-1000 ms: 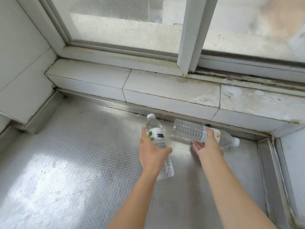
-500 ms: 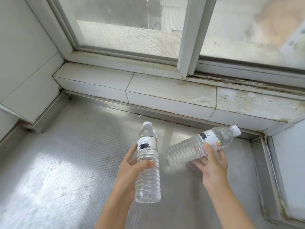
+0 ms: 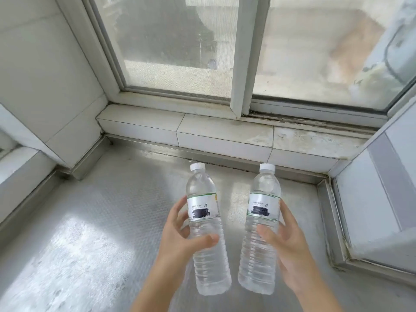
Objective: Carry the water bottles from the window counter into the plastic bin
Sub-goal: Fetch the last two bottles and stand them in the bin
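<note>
From my head camera I see both water bottles up off the steel desk [image 3: 94, 221], one in each grip, caps pointing toward twelve o'clock at the window [image 3: 180, 48]. My left hand [image 3: 180, 239] wraps the left water bottle [image 3: 207, 233] around its middle just below the label, thumb across the front and fingers curled behind at nine o'clock of it. My right hand [image 3: 290, 251] holds the right water bottle [image 3: 261, 230] the same way, thumb pressed on the near face and fingers round the far side at three o'clock. The two bottles hang nearly upright, near each other but not touching, their bases tilted slightly toward me. Both look full and clear, white caps on. The tiled sill [image 3: 225, 136] runs across at twelve o'clock behind them, and the plastic bin is nowhere in this view, so I judge I must turn away to find it. The risk from here, as I see it: the ribbed plastic is thin and smooth, and a full bottle held mid-body by one hand could slide down through my fingers if I swing round fast. The bottles could also knock together in the turn and twist loose, or I could clip the tiled wall [image 3: 45, 75] at nine o'clock.
</note>
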